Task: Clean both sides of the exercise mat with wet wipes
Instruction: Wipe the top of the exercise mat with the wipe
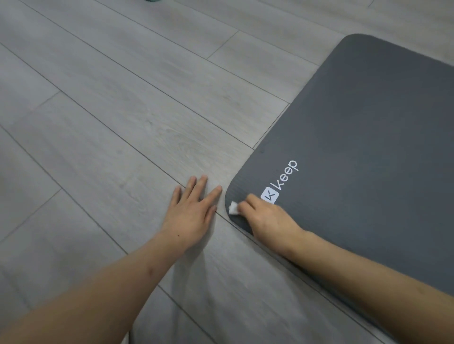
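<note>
A dark grey exercise mat [363, 137] lies flat on the floor at the right, with a white "keep" logo near its rounded near-left corner. My right hand [267, 218] rests on that corner and grips a small folded white wet wipe [233, 208], pressing it on the mat beside the logo. My left hand [191, 211] lies flat on the floor just left of the mat's corner, fingers straight and spread, holding nothing.
Grey wood-look floor planks [122, 110] cover the left and far part of the view. A bit of a teal object [153, 0] shows at the top edge.
</note>
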A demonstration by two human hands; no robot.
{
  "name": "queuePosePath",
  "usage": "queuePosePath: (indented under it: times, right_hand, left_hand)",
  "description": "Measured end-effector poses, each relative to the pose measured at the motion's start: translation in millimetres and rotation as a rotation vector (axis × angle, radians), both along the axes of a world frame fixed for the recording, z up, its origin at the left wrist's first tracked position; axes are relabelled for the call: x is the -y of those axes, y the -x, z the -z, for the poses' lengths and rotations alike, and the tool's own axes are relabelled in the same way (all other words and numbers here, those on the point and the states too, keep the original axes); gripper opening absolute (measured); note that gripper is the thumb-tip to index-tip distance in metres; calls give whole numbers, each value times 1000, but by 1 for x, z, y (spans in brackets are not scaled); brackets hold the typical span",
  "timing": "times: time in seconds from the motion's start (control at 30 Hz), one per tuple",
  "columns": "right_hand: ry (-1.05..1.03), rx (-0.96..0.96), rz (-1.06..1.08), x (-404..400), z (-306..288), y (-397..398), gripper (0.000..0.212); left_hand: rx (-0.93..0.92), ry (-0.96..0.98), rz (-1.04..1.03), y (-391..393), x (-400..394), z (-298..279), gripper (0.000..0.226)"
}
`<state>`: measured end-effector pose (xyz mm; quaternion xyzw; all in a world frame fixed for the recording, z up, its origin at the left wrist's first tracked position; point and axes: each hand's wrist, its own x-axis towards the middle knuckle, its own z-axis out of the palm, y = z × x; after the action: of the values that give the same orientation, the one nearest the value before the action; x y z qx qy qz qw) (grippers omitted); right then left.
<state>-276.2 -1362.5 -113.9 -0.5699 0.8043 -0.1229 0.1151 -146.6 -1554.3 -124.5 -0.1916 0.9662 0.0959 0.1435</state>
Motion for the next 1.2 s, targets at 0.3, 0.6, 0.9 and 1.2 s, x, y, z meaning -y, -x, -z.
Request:
queuePosePath:
  times: [0.3,0.6,0.9,1.2]
  right_hand:
    - [-45,-125,371,-18,-6,119,14]
    - [-42,80,201,-80,1,9,14]
    - [-376,94,515,-190,-77,51,15]
    - [118,218,1346,-287,-301,48,15]
  left_hand:
    - [-78,18,66,23,-10,-27,52]
    - [-126,18,308,84,-43,-29,46]
    - [-104,-25,686,206,-138,-87,32]
    - [-151,-108,849,242,-253,-300,34]
